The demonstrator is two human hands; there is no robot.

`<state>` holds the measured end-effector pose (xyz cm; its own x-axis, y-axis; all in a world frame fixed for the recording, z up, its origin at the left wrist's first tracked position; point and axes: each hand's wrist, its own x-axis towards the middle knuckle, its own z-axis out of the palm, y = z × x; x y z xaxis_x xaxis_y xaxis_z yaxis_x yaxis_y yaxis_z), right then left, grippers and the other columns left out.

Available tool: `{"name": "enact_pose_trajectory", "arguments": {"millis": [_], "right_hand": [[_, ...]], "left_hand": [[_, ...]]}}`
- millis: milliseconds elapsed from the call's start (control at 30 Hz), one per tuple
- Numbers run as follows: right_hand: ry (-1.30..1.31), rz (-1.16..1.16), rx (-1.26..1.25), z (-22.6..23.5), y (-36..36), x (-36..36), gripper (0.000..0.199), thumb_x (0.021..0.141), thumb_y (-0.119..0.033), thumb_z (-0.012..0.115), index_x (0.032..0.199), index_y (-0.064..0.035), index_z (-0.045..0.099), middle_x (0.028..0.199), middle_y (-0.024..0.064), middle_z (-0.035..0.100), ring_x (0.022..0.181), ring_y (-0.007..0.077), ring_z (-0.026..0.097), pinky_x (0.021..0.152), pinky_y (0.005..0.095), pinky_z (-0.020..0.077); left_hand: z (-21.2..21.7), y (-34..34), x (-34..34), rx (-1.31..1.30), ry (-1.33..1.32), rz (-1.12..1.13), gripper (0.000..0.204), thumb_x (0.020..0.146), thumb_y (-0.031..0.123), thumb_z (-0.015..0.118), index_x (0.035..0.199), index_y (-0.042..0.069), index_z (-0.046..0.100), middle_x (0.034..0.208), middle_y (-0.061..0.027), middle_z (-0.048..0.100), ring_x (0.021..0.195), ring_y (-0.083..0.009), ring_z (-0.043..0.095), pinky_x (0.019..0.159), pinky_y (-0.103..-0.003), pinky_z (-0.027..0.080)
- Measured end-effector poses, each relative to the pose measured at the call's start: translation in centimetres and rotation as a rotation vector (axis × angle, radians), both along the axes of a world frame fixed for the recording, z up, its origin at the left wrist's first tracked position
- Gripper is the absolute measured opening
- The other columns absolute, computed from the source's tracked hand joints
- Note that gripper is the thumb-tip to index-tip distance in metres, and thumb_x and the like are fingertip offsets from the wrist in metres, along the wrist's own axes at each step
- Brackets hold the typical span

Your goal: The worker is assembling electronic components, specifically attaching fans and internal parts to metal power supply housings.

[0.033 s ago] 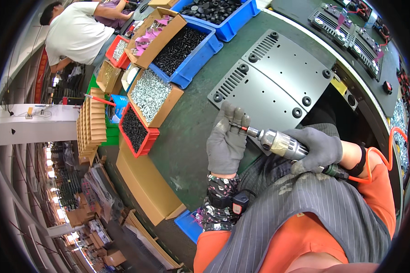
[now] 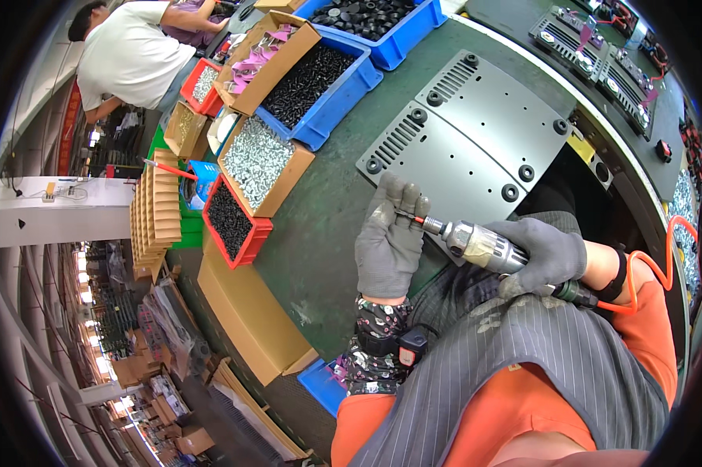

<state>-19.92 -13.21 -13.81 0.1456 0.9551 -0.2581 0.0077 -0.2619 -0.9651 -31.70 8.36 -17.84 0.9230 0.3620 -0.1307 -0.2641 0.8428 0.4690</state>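
Gloved hands work a pneumatic screwdriver (image 2: 483, 247) at the bench (image 2: 320, 241).
The right hand (image 2: 544, 253) grips its silver body; the left hand (image 2: 388, 237) pinches the red-collared bit tip, just beside the grey metal panel (image 2: 475, 128).

Both hands wear grey knitted cloth gloves: left hand (image 2: 388, 237), right hand (image 2: 548, 253). The screwdriver (image 2: 479, 243) has a shiny metal body. The plate (image 2: 475, 136) is matt grey metal on the counter's (image 2: 320, 233) dull green mat
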Motion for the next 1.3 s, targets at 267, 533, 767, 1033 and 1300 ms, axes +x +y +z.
{"name": "enact_pose_trajectory", "arguments": {"millis": [267, 533, 767, 1033, 1300], "right_hand": [[0.011, -0.001, 0.036, 0.1, 0.2, -0.2, 0.072, 0.066, -0.019, 0.074, 0.129, -0.0009, 0.043, 0.092, 0.0106, 0.061, 0.076, 0.0161, 0.059, 0.071, 0.0280, 0.0491], [0.033, -0.025, 0.052, 1.4, -1.3, 0.7, 0.072, 0.064, -0.016, 0.073, 0.127, 0.0006, 0.043, 0.100, 0.0131, 0.062, 0.088, 0.0179, 0.061, 0.079, 0.0307, 0.0483], [0.048, -0.067, 0.116, 1.0, -3.1, 1.0, 0.072, 0.064, -0.020, 0.078, 0.125, -0.0001, 0.046, 0.100, 0.0104, 0.061, 0.088, 0.0157, 0.058, 0.080, 0.0295, 0.0470], [0.262, -0.366, 0.241, 1.9, -7.4, 1.8, 0.067, 0.063, -0.020, 0.078, 0.119, 0.0037, 0.050, 0.080, 0.0011, 0.056, 0.069, 0.0072, 0.050, 0.062, 0.0224, 0.0437], [0.194, -0.448, 0.208, 3.0, -10.4, 1.9, 0.074, 0.058, -0.031, 0.077, 0.118, 0.0041, 0.051, 0.082, 0.0023, 0.057, 0.072, 0.0088, 0.051, 0.065, 0.0233, 0.0439]], "left_hand": [[1.5, -1.5, -0.3, 0.309, 0.102, 0.112, 0.045, 0.091, 0.013, 0.047, 0.133, 0.001, 0.036, 0.123, -0.0134, 0.051, 0.114, -0.0238, 0.051, 0.096, -0.040, 0.043], [0.0, -2.7, -6.4, 1.205, 0.519, -0.889, 0.048, 0.090, 0.032, 0.053, 0.124, -0.001, 0.046, 0.111, -0.0201, 0.059, 0.103, -0.0281, 0.058, 0.087, -0.037, 0.046], [-7.9, -7.2, -4.5, 1.683, 0.707, -0.504, 0.048, 0.090, 0.040, 0.049, 0.117, 0.001, 0.052, 0.103, -0.0224, 0.060, 0.094, -0.0391, 0.057, 0.080, -0.044, 0.045], [8.5, -5.5, -1.8, 2.392, 0.177, 0.002, 0.025, 0.078, 0.031, 0.062, 0.081, 0.007, 0.056, 0.065, -0.0103, 0.053, 0.051, -0.0284, 0.054, 0.047, -0.039, 0.044], [12.0, -3.1, 5.7, 2.591, 0.498, -0.346, 0.032, 0.086, 0.035, 0.053, 0.087, 0.004, 0.047, 0.077, -0.0183, 0.059, 0.070, -0.0384, 0.059, 0.061, -0.048, 0.046]]}}
